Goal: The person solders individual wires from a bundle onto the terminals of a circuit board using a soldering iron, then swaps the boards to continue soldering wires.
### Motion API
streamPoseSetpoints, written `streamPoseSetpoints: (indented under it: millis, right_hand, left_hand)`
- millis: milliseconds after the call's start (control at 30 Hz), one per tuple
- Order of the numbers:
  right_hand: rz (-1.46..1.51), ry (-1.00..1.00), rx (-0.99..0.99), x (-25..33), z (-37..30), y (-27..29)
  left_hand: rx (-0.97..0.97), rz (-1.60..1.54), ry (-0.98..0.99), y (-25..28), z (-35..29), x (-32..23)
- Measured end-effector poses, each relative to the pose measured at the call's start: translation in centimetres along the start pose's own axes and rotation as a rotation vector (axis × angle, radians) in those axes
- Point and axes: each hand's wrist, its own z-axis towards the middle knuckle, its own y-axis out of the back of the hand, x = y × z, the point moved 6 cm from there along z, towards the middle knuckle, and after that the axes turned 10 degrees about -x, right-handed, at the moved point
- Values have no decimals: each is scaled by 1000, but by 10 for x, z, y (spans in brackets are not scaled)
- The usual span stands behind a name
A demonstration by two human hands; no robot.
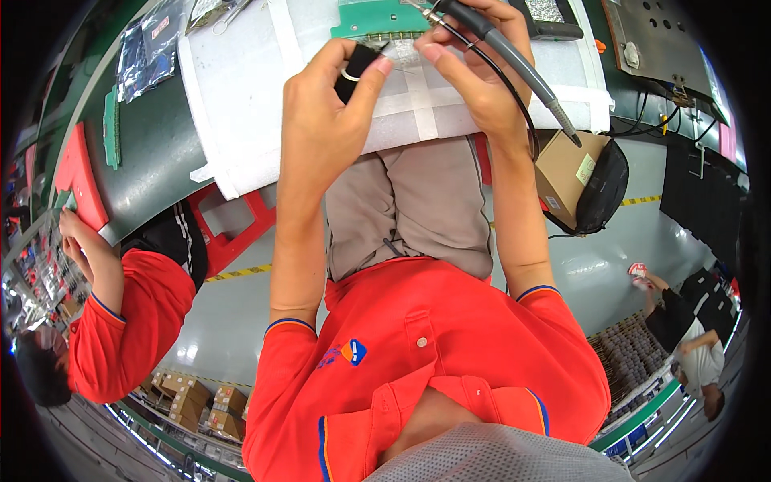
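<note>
My left hand (325, 100) pinches a dark black piece with a white band (351, 75) round it; I cannot make out its exact kind. Thin strands stick out of its far end. In my right hand (486, 76) is a soldering iron (514, 56) with a grey handle, slanting so that its rear end points toward me. A thin black cable (514, 92) runs alongside the iron, under my fingers. Just beyond both hands lies a green circuit board (377, 18) with a row of contacts along its near edge. My fingers hide part of that edge.
A white padded mat (237, 104) covers the worktop. Silver bags (150, 48) and another green board (112, 128) lie left; a metal box (654, 40) stands right. Below the right edge is a cardboard box (566, 173). A co-worker (140, 329) sits left.
</note>
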Motion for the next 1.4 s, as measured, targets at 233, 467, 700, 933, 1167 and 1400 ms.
streamPoseSetpoints:
  millis: [233, 467, 700, 933, 1167, 1400]
  right_hand:
    - [-371, -354, -605, 24, -3, 35]
    - [-559, -203, -418, 24, -20, 57]
    - [-689, -187, -318, 22, -17, 47]
    - [-729, -256, -277, 21, -15, 44]
    - [-733, -257, -261, 19, -16, 44]
    - [-746, -190, -284, 23, -15, 46]
  left_hand:
    - [-210, 213, -209, 12, 11, 15]
    - [-174, 325, -253, 0, 16, 19]
    - [-167, 308, -256, 3, 19, 23]
    - [-133, 284, -193, 3, 21, 25]
    - [-124, 270, -180, 2, 20, 25]
    - [-140, 280, -177, 2, 20, 26]
